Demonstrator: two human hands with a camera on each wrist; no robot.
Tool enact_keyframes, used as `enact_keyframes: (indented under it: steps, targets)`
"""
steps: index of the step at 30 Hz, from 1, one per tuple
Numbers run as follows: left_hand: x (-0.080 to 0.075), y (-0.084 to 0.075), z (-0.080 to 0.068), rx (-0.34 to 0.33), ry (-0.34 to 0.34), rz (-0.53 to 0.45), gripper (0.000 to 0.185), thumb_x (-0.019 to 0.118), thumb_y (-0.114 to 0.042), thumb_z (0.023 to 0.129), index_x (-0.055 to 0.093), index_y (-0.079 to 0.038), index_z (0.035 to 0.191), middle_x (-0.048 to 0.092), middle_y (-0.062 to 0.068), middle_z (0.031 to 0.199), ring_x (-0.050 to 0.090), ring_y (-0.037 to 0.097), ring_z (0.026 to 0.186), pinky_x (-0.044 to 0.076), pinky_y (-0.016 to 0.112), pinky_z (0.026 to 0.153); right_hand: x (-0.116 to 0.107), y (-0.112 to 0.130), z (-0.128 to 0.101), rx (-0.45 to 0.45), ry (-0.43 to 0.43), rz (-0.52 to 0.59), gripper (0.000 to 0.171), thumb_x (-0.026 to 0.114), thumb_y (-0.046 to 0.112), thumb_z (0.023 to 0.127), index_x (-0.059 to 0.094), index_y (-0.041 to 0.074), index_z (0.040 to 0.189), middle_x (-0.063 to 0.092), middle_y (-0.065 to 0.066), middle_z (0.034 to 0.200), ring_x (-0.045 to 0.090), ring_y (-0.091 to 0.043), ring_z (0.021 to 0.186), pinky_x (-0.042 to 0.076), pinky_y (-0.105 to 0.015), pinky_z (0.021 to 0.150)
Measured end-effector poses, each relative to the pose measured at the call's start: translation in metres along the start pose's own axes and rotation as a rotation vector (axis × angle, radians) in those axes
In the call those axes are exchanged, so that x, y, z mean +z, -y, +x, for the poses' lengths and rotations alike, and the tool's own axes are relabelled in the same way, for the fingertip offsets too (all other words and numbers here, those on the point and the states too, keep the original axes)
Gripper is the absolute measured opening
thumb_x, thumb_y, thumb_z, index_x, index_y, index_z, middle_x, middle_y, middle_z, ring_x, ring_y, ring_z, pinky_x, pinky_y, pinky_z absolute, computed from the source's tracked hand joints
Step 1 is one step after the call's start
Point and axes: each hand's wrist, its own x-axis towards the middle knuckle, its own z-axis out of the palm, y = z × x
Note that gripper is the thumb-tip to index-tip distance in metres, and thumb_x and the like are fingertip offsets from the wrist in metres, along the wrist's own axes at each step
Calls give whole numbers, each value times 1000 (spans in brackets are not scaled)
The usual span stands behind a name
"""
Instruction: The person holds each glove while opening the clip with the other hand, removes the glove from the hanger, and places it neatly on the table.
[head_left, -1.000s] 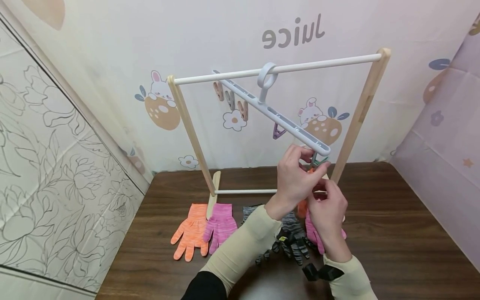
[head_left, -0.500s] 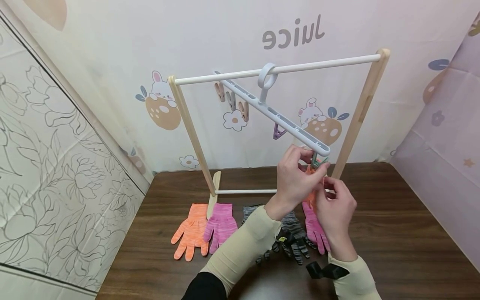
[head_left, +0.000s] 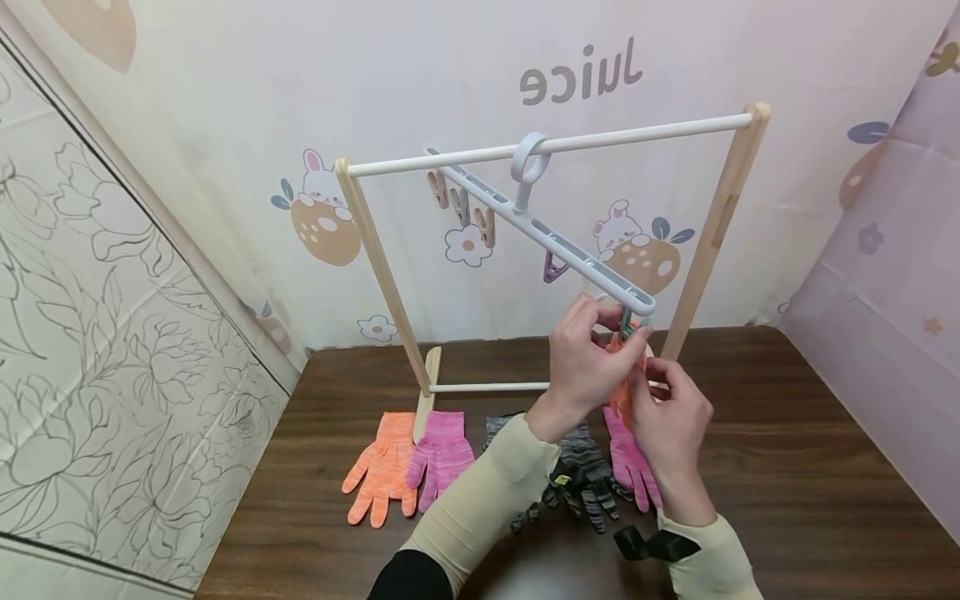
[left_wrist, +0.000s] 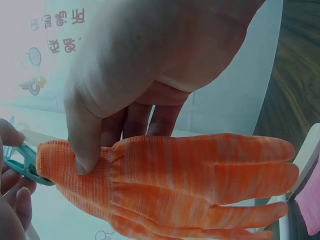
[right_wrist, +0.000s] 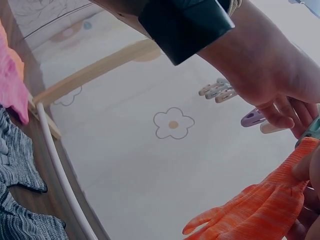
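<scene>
A white clip hanger (head_left: 555,237) hangs tilted from the white rail (head_left: 637,132) of a wooden rack. My left hand (head_left: 611,327) pinches the green clip (head_left: 627,320) at the hanger's low end; its fingers (left_wrist: 12,200) show at the clip (left_wrist: 22,162) in the left wrist view. My right hand (head_left: 651,377) grips the cuff of an orange glove (head_left: 621,398) just under that clip, thumb (left_wrist: 82,145) on the cuff. The glove (left_wrist: 190,180) hangs fingers down. In the right wrist view the glove (right_wrist: 255,210) hangs below the clip (right_wrist: 312,129).
On the brown table (head_left: 787,467) lie an orange glove (head_left: 381,462), a pink glove (head_left: 442,450), grey striped gloves (head_left: 585,475) and another pink glove (head_left: 630,467). Several more clips (head_left: 461,204) hang on the hanger's far end. Papered walls stand behind and to the left.
My right hand has lifted the orange glove so its cuff meets the green clip. The left hand has stayed on the clip, and the pink glove beneath now shows.
</scene>
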Motion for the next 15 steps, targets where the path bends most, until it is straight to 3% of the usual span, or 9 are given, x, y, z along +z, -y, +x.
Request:
enact_keyframes:
  steps: [15]
  targets:
    - [-2,2,1,3,0,-25,21,76,-13,88,64,-2,101,62,5,93,58,6,81,46,10,57,-6,-12,1,-3,11,3,17,71,11,92,71,-4,101,72,-15,94,55,12,78,46,-5,70]
